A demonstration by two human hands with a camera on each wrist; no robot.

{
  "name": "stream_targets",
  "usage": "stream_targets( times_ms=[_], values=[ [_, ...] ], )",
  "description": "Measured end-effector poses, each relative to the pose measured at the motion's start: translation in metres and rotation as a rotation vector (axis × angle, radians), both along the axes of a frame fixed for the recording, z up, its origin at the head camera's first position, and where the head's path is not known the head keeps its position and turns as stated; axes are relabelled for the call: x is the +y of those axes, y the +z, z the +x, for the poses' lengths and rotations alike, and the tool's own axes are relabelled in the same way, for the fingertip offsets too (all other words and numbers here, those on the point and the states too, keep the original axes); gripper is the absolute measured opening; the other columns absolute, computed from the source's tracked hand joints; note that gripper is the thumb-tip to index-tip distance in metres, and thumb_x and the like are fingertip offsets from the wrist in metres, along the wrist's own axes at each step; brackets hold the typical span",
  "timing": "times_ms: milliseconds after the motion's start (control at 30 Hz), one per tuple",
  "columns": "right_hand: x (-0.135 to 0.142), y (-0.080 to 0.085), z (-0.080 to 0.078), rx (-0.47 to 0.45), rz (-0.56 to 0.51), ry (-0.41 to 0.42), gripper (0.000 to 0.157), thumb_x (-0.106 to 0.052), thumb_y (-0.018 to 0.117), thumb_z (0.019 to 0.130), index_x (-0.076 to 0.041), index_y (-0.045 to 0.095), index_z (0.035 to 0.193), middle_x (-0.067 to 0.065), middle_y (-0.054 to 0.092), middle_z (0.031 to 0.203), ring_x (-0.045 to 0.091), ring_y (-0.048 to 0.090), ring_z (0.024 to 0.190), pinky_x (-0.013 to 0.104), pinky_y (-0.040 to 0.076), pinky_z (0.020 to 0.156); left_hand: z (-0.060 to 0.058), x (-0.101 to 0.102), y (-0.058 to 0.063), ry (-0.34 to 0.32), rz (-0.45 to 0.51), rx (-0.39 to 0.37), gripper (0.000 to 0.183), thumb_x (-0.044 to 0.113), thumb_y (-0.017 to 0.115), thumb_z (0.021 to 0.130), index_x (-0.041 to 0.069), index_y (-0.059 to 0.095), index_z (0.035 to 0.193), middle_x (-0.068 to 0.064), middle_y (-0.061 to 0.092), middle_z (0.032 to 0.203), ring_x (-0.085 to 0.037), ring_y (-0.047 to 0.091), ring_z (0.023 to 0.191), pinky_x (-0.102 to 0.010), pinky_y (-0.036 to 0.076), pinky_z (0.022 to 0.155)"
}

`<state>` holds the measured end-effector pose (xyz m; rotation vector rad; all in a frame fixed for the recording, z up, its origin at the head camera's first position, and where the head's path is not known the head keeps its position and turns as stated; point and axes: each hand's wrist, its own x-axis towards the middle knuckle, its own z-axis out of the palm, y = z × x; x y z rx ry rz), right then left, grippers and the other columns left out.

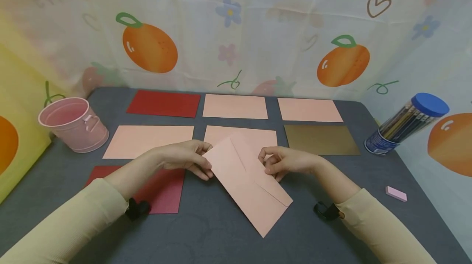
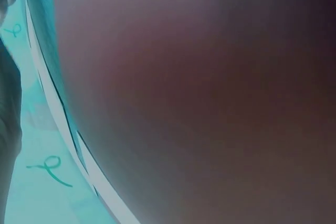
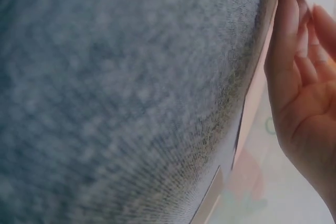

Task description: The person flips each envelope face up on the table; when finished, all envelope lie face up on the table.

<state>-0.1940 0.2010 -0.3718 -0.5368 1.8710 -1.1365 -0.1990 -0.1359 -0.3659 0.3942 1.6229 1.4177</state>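
A pale pink envelope (image 1: 247, 190) is held at a slant above the dark table, its seam lines facing up. Its upper left corner is pinched by my left hand (image 1: 189, 158), while my right hand (image 1: 284, 161) grips the right edge with curled fingers. Behind it, a pale pink rectangle (image 1: 217, 133) lies partly covered. A darker red rectangle (image 1: 166, 194) lies beneath my left forearm. In the right wrist view, my right hand (image 3: 310, 103) has thumb and fingers at the paper's edge. The left wrist view is mostly a dark reddish blur.
Farther back lie a red rectangle (image 1: 164, 103), pale pink ones (image 1: 234, 106) and a brown one (image 1: 321, 139), in rows. A pink bucket (image 1: 75, 128) stands left. On the right are a blue-lidded tub of pencils (image 1: 405, 122) and a small pink eraser-like block (image 1: 396, 193).
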Motion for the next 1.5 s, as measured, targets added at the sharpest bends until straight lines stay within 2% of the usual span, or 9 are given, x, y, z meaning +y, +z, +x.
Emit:
stream_targets(
  times_ms=[67, 200, 333, 433, 600, 767, 1000, 1200, 1500],
  values=[
    [0.000, 0.000, 0.000, 0.028, 0.003, 0.004, 0.021, -0.013, 0.059, 0.098, -0.011, 0.048, 0.116, -0.001, 0.049, 0.077, 0.013, 0.049, 0.070, 0.028, 0.051, 0.066, -0.001, -0.002, -0.001, -0.023, -0.040, 0.028, 0.020, 0.007, 0.062, 0.092, 0.008, 0.041, 0.091, -0.003, 0.058, 0.081, -0.014, 0.068, 0.082, -0.040, 0.061, 0.086],
    [-0.004, 0.000, 0.001, 0.098, 0.019, 0.028, 0.022, -0.015, 0.055, 0.100, -0.011, 0.052, 0.121, 0.000, 0.047, 0.078, 0.014, 0.044, 0.066, 0.026, 0.042, 0.061, -0.005, -0.003, -0.003, 0.008, -0.120, 0.109, 0.018, 0.016, 0.062, 0.091, 0.007, 0.051, 0.102, 0.003, 0.056, 0.077, -0.013, 0.059, 0.079, -0.036, 0.059, 0.084],
    [-0.012, -0.001, 0.002, 0.205, 0.044, 0.081, 0.021, -0.013, 0.054, 0.100, -0.012, 0.057, 0.121, 0.001, 0.047, 0.074, 0.013, 0.040, 0.059, 0.022, 0.035, 0.056, -0.007, 0.001, -0.005, 0.052, -0.166, 0.194, 0.027, 0.015, 0.060, 0.091, 0.002, 0.053, 0.113, 0.000, 0.066, 0.086, -0.016, 0.065, 0.080, -0.034, 0.061, 0.080],
    [-0.021, -0.001, 0.004, 0.303, 0.074, 0.111, 0.020, -0.012, 0.055, 0.099, -0.014, 0.062, 0.118, 0.000, 0.050, 0.074, 0.012, 0.043, 0.062, 0.021, 0.036, 0.059, -0.007, 0.003, -0.007, 0.054, -0.209, 0.280, 0.031, 0.011, 0.063, 0.090, -0.001, 0.057, 0.118, -0.001, 0.066, 0.083, -0.015, 0.066, 0.074, -0.033, 0.061, 0.076],
    [-0.036, -0.003, 0.009, 0.429, 0.112, 0.118, 0.021, -0.012, 0.059, 0.097, -0.018, 0.068, 0.116, -0.001, 0.057, 0.079, 0.010, 0.049, 0.074, 0.022, 0.040, 0.069, -0.003, 0.006, -0.008, -0.022, -0.320, 0.472, 0.021, 0.009, 0.073, 0.084, 0.002, 0.070, 0.103, 0.000, 0.061, 0.075, -0.010, 0.060, 0.069, -0.024, 0.056, 0.070],
    [-0.047, -0.006, 0.013, 0.514, 0.121, 0.097, 0.023, -0.009, 0.061, 0.096, -0.016, 0.071, 0.115, -0.003, 0.064, 0.088, 0.009, 0.053, 0.081, 0.020, 0.044, 0.073, 0.000, 0.007, -0.009, -0.111, -0.390, 0.629, 0.011, 0.008, 0.078, 0.079, 0.004, 0.072, 0.086, -0.001, 0.063, 0.071, -0.009, 0.053, 0.066, -0.024, 0.046, 0.064],
    [-0.044, -0.006, 0.011, 0.511, 0.116, 0.014, 0.025, -0.001, 0.066, 0.089, -0.013, 0.072, 0.111, 0.001, 0.070, 0.094, 0.008, 0.061, 0.085, 0.019, 0.052, 0.079, 0.002, 0.008, -0.005, -0.140, -0.446, 0.683, 0.012, 0.010, 0.082, 0.075, 0.006, 0.071, 0.081, -0.002, 0.064, 0.065, -0.008, 0.054, 0.061, -0.024, 0.045, 0.061],
    [-0.040, -0.005, 0.011, 0.458, 0.094, 0.020, 0.034, -0.001, 0.076, 0.079, -0.011, 0.071, 0.111, 0.003, 0.070, 0.097, 0.012, 0.061, 0.088, 0.020, 0.054, 0.078, 0.003, 0.009, -0.004, -0.139, -0.458, 0.703, 0.012, 0.011, 0.082, 0.075, 0.008, 0.072, 0.080, -0.001, 0.064, 0.066, -0.008, 0.054, 0.062, -0.023, 0.044, 0.060],
    [-0.043, -0.007, 0.013, 0.471, 0.111, 0.008, 0.034, 0.001, 0.079, 0.076, -0.012, 0.072, 0.106, 0.002, 0.069, 0.095, 0.013, 0.060, 0.087, 0.020, 0.053, 0.077, 0.005, 0.009, -0.005, -0.161, -0.454, 0.729, 0.013, 0.011, 0.081, 0.076, 0.008, 0.070, 0.083, 0.000, 0.062, 0.069, -0.008, 0.053, 0.066, -0.023, 0.044, 0.063]
  ],
)
